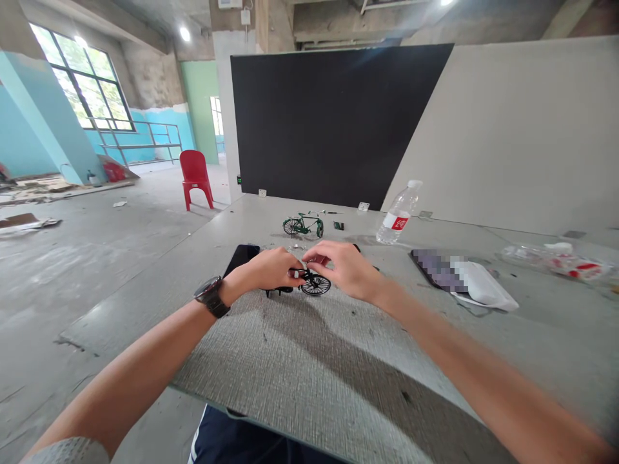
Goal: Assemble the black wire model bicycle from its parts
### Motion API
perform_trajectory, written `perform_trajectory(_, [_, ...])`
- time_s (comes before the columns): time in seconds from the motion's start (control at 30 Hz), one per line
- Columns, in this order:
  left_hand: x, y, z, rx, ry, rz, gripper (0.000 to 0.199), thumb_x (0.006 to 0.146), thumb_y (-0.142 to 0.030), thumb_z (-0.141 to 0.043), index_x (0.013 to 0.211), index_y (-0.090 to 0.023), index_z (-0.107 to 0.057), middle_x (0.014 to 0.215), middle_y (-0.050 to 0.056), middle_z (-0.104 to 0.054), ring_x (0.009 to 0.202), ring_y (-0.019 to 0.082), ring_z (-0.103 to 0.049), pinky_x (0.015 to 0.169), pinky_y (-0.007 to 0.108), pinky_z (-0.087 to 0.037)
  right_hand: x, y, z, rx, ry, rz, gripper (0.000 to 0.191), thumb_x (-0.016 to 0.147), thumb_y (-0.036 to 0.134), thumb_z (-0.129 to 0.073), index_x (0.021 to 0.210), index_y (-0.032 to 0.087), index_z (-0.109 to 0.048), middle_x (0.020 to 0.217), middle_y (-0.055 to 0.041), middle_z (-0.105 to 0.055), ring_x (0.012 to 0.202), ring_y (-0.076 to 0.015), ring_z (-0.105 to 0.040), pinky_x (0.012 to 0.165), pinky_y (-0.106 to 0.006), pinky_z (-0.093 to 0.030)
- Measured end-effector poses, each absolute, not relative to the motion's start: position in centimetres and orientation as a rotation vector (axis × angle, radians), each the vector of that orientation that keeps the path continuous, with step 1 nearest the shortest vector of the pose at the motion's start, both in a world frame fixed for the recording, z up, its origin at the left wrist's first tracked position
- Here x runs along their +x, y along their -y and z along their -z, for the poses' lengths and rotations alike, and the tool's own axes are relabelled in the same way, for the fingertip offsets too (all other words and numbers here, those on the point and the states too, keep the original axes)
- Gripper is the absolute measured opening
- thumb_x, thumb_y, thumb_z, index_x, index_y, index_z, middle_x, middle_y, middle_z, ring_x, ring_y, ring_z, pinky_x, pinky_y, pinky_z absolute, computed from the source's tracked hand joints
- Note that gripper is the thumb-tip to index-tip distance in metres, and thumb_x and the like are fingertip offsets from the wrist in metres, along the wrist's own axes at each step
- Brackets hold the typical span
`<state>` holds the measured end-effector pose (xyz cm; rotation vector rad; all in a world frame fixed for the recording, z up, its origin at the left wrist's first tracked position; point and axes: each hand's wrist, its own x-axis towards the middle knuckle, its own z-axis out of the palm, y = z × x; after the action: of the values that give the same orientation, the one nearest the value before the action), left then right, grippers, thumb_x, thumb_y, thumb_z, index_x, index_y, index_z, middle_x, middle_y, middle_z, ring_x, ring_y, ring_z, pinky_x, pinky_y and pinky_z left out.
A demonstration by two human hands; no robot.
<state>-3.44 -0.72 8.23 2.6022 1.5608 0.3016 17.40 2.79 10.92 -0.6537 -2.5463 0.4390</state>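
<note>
Low over the table, my left hand (275,269) grips a small black model bicycle (316,285) by its frame. One spoked wheel points to the right, while much of the rest is hidden behind my fingers. My right hand (338,264) is at the handlebar end, with thumb and fingertips closed together; whatever is between them is too small to make out. Behind both hands stands a green model bicycle (304,224), upright on the table. A few tiny metal parts (296,247) lie between it and my hands.
A black phone (240,256) lies beside my left hand. To the right are a clear water bottle (399,212), a dark flat device (435,269) with a white case (476,281), and a second bottle (561,263) on its side. A black-and-white panel (333,122) borders the table's back.
</note>
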Motion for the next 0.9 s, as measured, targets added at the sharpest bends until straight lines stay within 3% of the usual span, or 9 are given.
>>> perform_trajectory(0.53, [-3.23, 0.99, -8.54, 2.59, -1.571, -0.288, 0.028, 0.091, -0.043, -0.058, 0.091, -0.02, -0.075, 0.084, 0.006, -0.074, 0.075, 0.018, -0.065, 0.061, 0.027, -0.038, 17.11, -3.02, -10.85, -0.835, 2.503, -0.533, 0.019, 0.086, 0.029, -0.063, 0.096, 0.025, -0.078, 0.09, -0.0041, -0.073, 0.077, -0.0183, -0.056, 0.068, -0.035, -0.043])
perform_trajectory(0.9, [-3.25, 0.99, -8.55, 2.608, -1.576, -0.279, 0.03, 0.092, -0.043, -0.058, 0.093, -0.02, -0.076, 0.08, 0.006, -0.073, 0.071, 0.017, -0.063, 0.06, 0.027, -0.038, 17.33, -2.8, -11.19, -0.727, 2.529, -0.367, 0.021, 0.089, 0.029, -0.063, 0.103, 0.027, -0.079, 0.095, -0.0041, -0.075, 0.085, -0.0197, -0.063, 0.074, -0.036, -0.047])
